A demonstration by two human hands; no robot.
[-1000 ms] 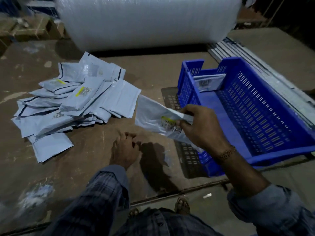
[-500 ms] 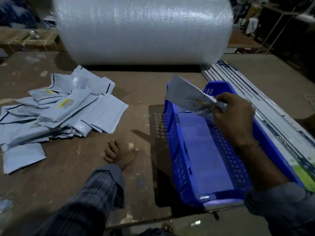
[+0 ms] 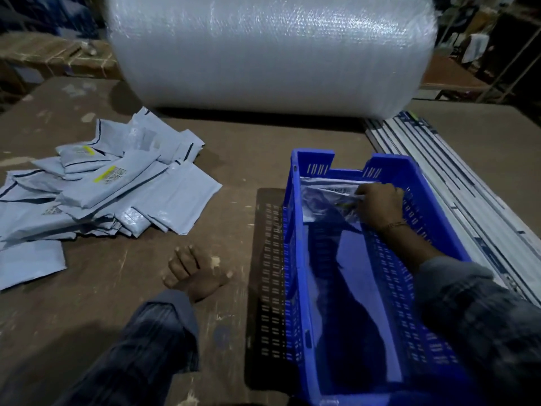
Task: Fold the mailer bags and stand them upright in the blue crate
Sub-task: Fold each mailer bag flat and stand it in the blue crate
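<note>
A blue slotted crate [image 3: 292, 230] stands on the brown table, right of centre. My right hand [image 3: 380, 205] reaches inside it at the far end and grips a folded grey mailer bag [image 3: 325, 205], which leans against another mailer [image 3: 336, 181] standing by the crate's far wall. A pile of several grey mailer bags [image 3: 117, 189] lies on the table to the left, some with yellow labels. My left hand [image 3: 194, 273] rests on the table between the pile and the crate, fingers loosely bent, holding nothing.
A big roll of bubble wrap [image 3: 269, 51] lies across the back of the table. Flat white and blue strips [image 3: 456, 183] run along the right of the crate. Cardboard boxes [image 3: 52, 57] sit at the back left. The table's near edge is close to my body.
My right hand has carried the folded mailer from above the table into the crate and down to its far end. The left hand has stayed on the table.
</note>
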